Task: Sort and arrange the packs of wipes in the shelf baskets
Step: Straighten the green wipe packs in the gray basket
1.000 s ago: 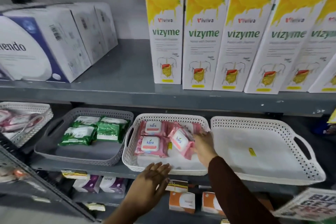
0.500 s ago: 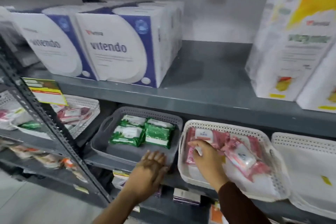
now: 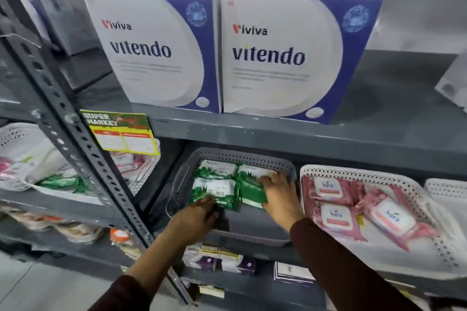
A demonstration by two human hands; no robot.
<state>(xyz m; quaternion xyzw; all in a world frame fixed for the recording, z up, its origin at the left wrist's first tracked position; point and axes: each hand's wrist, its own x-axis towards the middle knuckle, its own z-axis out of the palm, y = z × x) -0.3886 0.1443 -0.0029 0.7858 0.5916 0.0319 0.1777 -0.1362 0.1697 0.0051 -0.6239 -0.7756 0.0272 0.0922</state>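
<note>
Both hands are inside the grey perforated plastic basket [image 3: 267, 161] on the middle shelf of the grey steel rack [image 3: 83, 149]. Four green foil packs of wipes [image 3: 214, 187] lie in it, two rows of two, pushed toward the back and left; the front floor of the basket is bare.

Left hand [image 3: 195, 217]: fingers curled at the near edge of the front-left green pack, fingertips touching it. Whether they pinch the pack or only press on it, cannot tell.

Right hand [image 3: 279, 195]: lies flat over the front-right green pack, fingers spread and reaching toward the back-right pack. Pressed on top, not closed round anything.

Just beside, to the right: white perforated plastic basket [image 3: 358, 174] with pink "kara" packs of wipes [image 3: 336, 217], two lying square at left, one tilted across the middle.

Upper shelf: two white-and-blue "vitendo" cardboard boxes [image 3: 290, 58] side by side, touching.

Left bay: another white basket [image 3: 15, 131] with mixed pink and green packs, blurred. A yellow-green "super market" shelf tag [image 3: 121, 131] hangs at the shelf edge.
</note>
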